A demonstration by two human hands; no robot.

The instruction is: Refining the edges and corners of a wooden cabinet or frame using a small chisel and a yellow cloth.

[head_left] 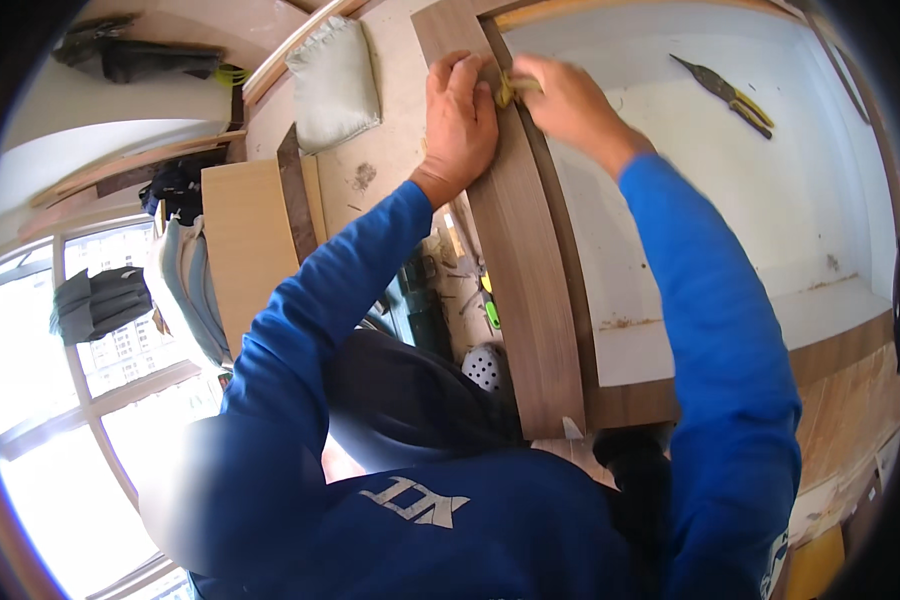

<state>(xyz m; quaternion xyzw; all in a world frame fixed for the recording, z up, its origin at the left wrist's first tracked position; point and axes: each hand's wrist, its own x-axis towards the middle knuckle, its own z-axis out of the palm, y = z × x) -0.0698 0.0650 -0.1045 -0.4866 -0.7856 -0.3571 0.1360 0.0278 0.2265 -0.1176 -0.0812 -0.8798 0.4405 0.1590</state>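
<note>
My left hand [460, 122] lies on the left edge of a brown wood-grain board [525, 260], near its far end. Its fingers are curled in, and what they may hold is hidden. My right hand [575, 108] is closed round a small yellowish tool [510, 90], whose kind I cannot make out. The tool's end meets the board just beside my left fingertips. The board runs along the left side of a shallow white-lined frame [710, 215]. Inside that frame, toward the far right, lie pliers [727, 92] with yellow and black handles.
A pale, stuffed bag [335, 85] sits on the floor to the left. Near a patterned shoe [483, 367] are a green-and-yellow tool [490, 302] and a dark teal case [417, 300]. A light wooden panel [248, 225] stands before bright windows [80, 400]. Dust and debris mark the floor.
</note>
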